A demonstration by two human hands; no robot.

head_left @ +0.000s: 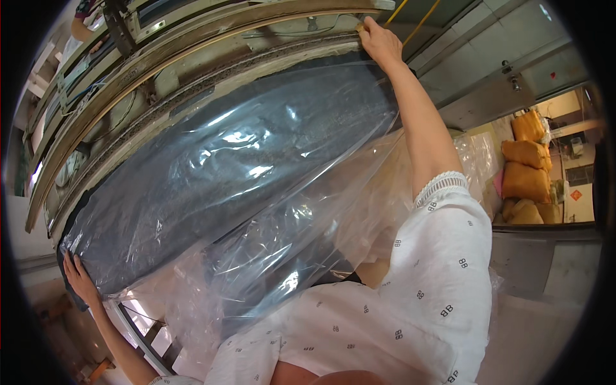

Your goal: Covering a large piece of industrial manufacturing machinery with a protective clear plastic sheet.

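Note:
A long dark fabric sheet (160, 256) stretches across the machine bed under clear plastic film (282, 122), which is wrinkled and glossy. More of the film (301, 224) hangs down toward my body. At the far left end, my left hand (78, 280) lies with outstretched fingers on the film-covered corner of the fabric. My right hand (383, 46) is raised to the far right end of the long bars, its fingers curled round a small yellowish part there. What exactly it grips is hidden by the fingers.
Long worn metal bars (192, 51) run along the far side. Yellow cords (420, 25) hang near my right hand. Orange bundles (526, 170) are stacked beyond an opening at right. A metal frame (144, 333) stands below left. Another person's arm (80, 29) shows at upper left.

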